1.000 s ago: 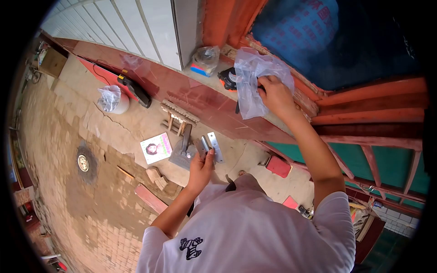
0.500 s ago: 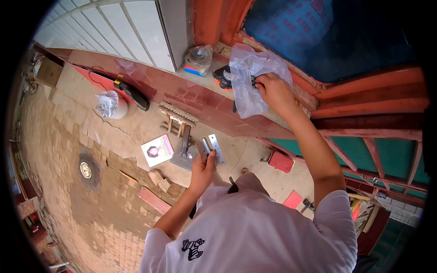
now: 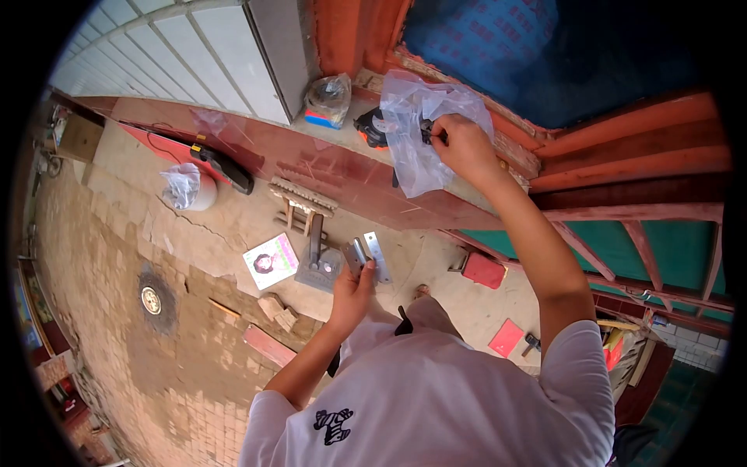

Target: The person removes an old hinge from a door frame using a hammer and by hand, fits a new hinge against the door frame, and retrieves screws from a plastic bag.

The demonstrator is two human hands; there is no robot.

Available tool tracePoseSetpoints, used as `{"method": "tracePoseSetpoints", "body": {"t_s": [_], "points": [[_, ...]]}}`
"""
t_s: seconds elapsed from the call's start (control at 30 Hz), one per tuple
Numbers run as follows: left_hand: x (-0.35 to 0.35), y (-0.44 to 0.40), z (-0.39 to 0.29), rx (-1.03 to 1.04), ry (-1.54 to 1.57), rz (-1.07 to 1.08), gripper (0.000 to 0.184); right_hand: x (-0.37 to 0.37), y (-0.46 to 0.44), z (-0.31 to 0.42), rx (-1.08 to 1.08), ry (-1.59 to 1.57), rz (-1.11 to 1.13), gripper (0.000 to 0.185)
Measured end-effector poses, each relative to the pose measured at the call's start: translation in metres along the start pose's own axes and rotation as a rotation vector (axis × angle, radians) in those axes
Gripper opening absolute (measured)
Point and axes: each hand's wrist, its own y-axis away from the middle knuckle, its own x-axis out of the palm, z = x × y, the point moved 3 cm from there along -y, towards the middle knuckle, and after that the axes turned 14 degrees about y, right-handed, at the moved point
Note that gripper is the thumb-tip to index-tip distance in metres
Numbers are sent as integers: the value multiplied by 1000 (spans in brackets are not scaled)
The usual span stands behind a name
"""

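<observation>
My left hand (image 3: 354, 296) is wrapped round a metal hinge (image 3: 375, 255), its silvery leaf with holes sticking up past my fingers. Over the window ledge, my right hand (image 3: 468, 148) is at a clear plastic bag (image 3: 406, 159), fingers pinched together. Small dark pieces (image 3: 426, 132) lie in the bag by my fingertips, too small to name. Whether something sits between those fingers I cannot make out. Just left of the bag is a black and orange tape measure (image 3: 371, 128).
A bagged roll (image 3: 328, 100) stands further along the ledge. Below are a small wooden stool (image 3: 299, 204), a grey tool with a handle (image 3: 317, 268), a picture booklet (image 3: 271, 261), a white bucket (image 3: 204, 194) and a red stool (image 3: 484, 270). Orange window framing (image 3: 638, 179) runs at right.
My right hand has shifted slightly up and left at the bag, its fingers more curled. My left hand still holds the hinge, and the whole view has moved a little.
</observation>
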Motion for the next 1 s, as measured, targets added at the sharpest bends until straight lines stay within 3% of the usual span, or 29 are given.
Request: {"method": "tracePoseSetpoints", "body": {"t_s": [0.63, 1.0], "points": [[4, -8, -2, 8, -64, 37, 24, 3, -4, 11, -29, 156, 45, 13], [-2, -7, -8, 58, -86, -21, 30, -13, 1, 1, 131, -182, 67, 15]]}}
